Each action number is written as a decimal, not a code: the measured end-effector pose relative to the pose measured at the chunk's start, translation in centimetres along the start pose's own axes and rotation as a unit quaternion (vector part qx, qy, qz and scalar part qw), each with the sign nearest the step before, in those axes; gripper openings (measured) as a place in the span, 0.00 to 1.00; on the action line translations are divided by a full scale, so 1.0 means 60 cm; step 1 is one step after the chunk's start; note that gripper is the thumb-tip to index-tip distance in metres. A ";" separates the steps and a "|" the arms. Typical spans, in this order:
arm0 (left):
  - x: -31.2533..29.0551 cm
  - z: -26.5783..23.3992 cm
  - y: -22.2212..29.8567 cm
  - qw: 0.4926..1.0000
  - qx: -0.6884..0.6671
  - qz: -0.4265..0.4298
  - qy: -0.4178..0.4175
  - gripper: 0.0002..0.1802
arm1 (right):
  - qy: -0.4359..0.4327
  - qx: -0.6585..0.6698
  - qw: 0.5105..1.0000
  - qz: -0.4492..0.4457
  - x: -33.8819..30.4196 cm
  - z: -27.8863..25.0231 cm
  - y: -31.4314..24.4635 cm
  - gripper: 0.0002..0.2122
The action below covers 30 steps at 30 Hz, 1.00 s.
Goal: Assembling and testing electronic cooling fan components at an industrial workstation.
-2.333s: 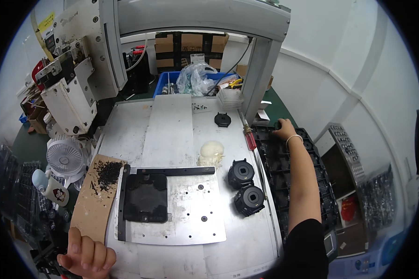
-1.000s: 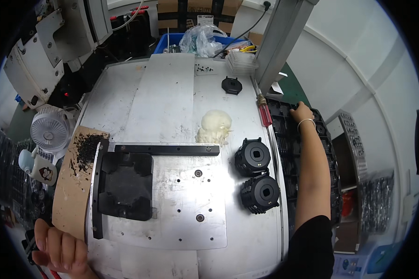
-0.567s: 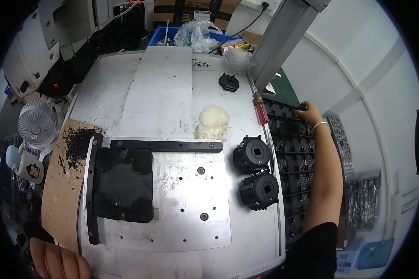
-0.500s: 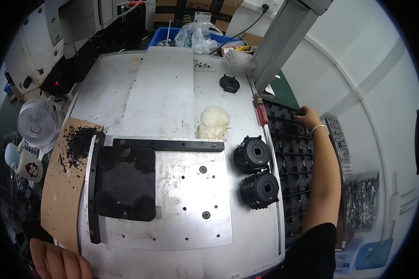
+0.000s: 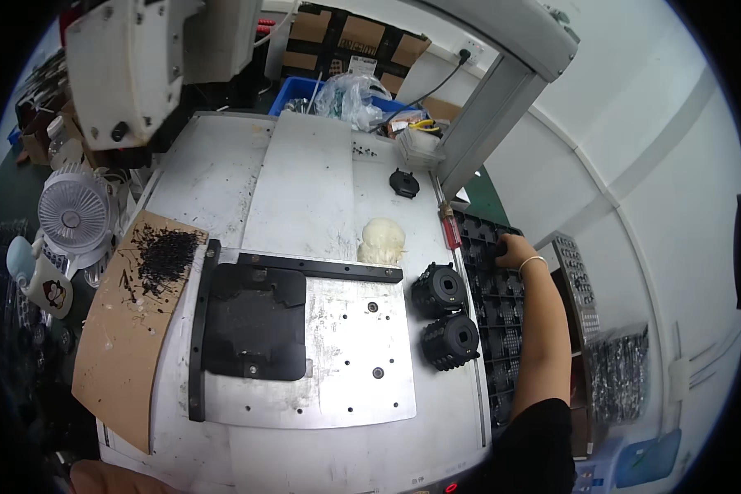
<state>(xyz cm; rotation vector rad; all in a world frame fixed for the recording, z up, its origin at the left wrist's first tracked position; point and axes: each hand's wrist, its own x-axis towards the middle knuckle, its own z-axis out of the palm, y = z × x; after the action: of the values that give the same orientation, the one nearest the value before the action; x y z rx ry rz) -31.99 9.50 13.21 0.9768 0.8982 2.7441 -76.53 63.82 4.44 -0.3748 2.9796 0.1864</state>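
My right hand (image 5: 515,250) reaches over the black compartment tray (image 5: 497,319) along the right side of the bench. Its fingers are curled together at the tray's far part, by something small and dark that I cannot make out. At the lower left edge my left hand (image 5: 117,479) shows only in part, its fingers cut off by the picture's edge. Two black round housings, a farther one (image 5: 438,290) and a nearer one (image 5: 450,342), stand beside the tray. A black pad (image 5: 255,323) lies on the metal fixture plate (image 5: 354,395), inside its corner of black bars.
Small black screws (image 5: 169,259) are heaped on a brown board (image 5: 119,362). A yellowish sponge-like lump (image 5: 383,240), a black cover (image 5: 404,184) and a red-handled screwdriver (image 5: 450,228) lie farther back. A grey post (image 5: 498,115) rises at the right; a white fan (image 5: 76,212) stands left.
The whole view has shifted, so the bench sits differently in the picture. My left hand has sunk mostly below the lower edge. My right hand stays over the tray's far part.
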 end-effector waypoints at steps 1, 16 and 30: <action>-0.004 0.004 -0.009 1.000 -0.009 0.016 -0.004 0.16 | 0.013 0.034 0.999 0.020 -0.005 -0.009 -0.003 0.23; 0.086 0.078 -0.066 0.948 0.172 -0.179 0.197 0.22 | 0.011 0.615 0.725 -0.309 -0.342 -0.334 -0.500 0.19; 0.047 -0.022 -0.026 0.951 0.120 -0.195 0.207 0.24 | 0.202 0.380 0.775 -0.464 -0.486 -0.206 -0.679 0.35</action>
<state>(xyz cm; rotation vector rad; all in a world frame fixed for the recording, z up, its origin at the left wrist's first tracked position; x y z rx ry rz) -35.20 10.90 13.05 0.1949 1.3444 2.5626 -39.62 29.85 16.54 -1.7854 2.4531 -1.2622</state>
